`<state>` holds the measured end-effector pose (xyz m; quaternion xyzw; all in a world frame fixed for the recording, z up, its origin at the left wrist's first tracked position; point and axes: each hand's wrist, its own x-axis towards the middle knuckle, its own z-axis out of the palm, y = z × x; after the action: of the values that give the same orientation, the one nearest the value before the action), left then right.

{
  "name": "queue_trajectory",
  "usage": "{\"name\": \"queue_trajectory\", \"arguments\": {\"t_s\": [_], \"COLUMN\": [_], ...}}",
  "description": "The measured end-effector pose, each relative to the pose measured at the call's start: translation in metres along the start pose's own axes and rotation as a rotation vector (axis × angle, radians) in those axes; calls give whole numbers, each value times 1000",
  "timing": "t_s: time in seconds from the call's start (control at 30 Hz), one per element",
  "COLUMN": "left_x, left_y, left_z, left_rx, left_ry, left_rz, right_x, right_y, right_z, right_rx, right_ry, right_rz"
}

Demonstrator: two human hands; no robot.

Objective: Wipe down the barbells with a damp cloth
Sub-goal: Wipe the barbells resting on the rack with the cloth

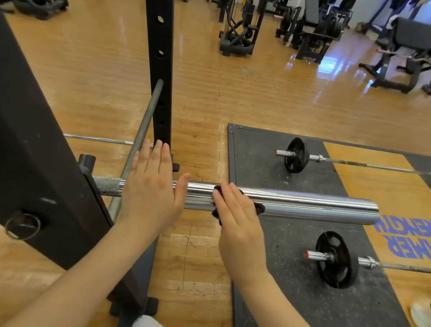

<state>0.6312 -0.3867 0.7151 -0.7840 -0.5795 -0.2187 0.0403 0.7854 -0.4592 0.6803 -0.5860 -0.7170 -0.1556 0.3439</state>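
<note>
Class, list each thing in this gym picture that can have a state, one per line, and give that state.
Left hand: open, flat on the chrome sleeve.
Right hand: open, fingers straight, pressing the cloth.
Cloth: bunched, on the sleeve under the right hand.
Chrome sleeve: level, bare of plates.
Two floor barbells: lying on the mat, plates on.

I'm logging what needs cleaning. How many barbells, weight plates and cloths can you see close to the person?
Barbells: 4 (racked chrome one under the hands, two on the mat, one on the floor behind the rack)
Weight plates fully seen: 2
Cloths: 1
Total: 7
</note>
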Motion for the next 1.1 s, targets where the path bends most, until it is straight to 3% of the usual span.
{"name": "queue_trajectory", "arguments": {"t_s": [0.3, 0.57, 0.77, 0.9, 1.1], "left_x": [-35, -19, -19, -36, -34], "left_y": [-2, 2, 3, 6, 6], "left_z": [10, 5, 0, 2, 9], "left_rx": [-7, 5, 17, 11, 40], "left_ry": [130, 98, 67, 113, 118], "left_rz": [4, -47, -63, -18, -11], "right_x": [-5, -5, -18, -13, 5], "right_y": [31, 6, 68, 68, 7], "right_z": [-15, -6, -44, -39, -14], "right_rx": [-104, -11, -129, -143, -86], "right_ry": [155, 23, 112, 149, 69], "right_rz": [197, 75, 368, 477, 245]}}
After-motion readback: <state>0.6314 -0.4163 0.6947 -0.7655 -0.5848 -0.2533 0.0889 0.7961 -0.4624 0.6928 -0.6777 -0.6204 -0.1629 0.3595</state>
